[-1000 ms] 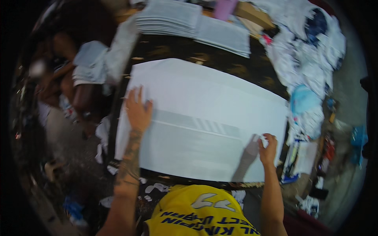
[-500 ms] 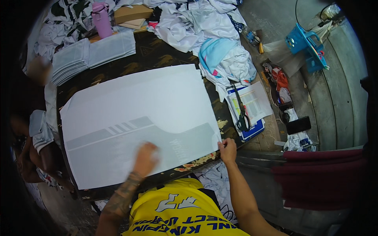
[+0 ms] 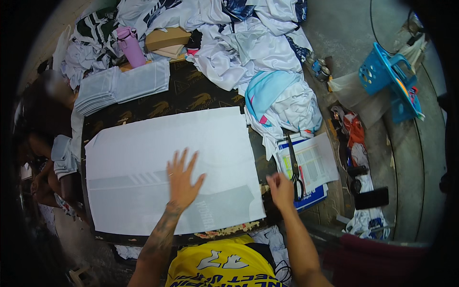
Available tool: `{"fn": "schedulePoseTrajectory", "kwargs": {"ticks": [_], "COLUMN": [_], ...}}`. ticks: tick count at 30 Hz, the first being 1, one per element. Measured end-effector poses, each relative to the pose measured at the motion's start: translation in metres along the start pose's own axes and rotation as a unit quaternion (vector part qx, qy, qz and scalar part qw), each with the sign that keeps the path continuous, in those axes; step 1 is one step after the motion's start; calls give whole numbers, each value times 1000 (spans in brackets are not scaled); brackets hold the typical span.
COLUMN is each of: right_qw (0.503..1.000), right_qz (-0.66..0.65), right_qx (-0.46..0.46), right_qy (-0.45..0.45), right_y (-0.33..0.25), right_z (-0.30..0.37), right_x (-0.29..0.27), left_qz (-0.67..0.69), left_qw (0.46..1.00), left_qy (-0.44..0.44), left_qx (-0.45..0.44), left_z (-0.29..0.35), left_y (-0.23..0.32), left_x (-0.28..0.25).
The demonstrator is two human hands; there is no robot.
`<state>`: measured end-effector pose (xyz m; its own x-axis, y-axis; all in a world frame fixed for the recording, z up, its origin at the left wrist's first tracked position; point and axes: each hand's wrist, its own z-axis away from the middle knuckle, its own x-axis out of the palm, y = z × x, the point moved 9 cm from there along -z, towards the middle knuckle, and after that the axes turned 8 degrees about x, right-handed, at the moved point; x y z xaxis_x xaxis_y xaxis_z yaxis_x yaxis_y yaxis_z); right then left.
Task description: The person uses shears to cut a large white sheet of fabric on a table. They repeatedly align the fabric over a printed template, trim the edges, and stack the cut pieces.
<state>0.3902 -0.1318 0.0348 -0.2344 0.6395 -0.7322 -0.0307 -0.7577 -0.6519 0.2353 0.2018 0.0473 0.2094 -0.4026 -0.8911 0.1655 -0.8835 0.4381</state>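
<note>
A large white sheet [image 3: 158,143] with pale grey printed shapes and stripes lies spread on the dark table. Whether it is paper or cloth I cannot tell. My left hand [image 3: 183,184] rests over its middle, palm down, fingers spread wide. Just off the sheet's right edge is my right hand [image 3: 282,190], its fingers curled in and slightly blurred, with nothing visible in them. Beside that hand, black-handled scissors [image 3: 297,184] lie across printed papers [image 3: 315,162].
A folded stack of pale cloth pieces [image 3: 98,91] and a pink bottle [image 3: 131,50] stand at the table's far left. White garments [image 3: 239,52] heap along the back. A blue basket [image 3: 382,71] is at far right. Another person [image 3: 48,110] sits on the left.
My left hand has moved farther up the sheet and spread its fingers. My right hand has let go of the sheet's near right corner. The whole view has shifted.
</note>
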Motion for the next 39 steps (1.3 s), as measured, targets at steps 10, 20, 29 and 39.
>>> {"fn": "schedulePoseTrajectory", "kwargs": {"ticks": [10, 20, 29, 39], "right_qw": [946, 887, 796, 891], "right_qz": [-64, -174, 95, -21], "right_qx": [-239, -412, -560, -371], "right_qy": [207, 117, 208, 260], "right_y": [-258, -467, -561, -389], "right_z": [-392, -339, 92, 154], "right_x": [51, -99, -271, -321], "left_qz": [-46, 285, 443, 223], "left_qw": [941, 879, 817, 786], "left_qy": [99, 216, 304, 515], "left_qx": [-321, -315, 208, 259], "left_z": [204, 81, -188, 15], "left_y": [-91, -81, 142, 26], "left_x": [-97, -72, -299, -653]}}
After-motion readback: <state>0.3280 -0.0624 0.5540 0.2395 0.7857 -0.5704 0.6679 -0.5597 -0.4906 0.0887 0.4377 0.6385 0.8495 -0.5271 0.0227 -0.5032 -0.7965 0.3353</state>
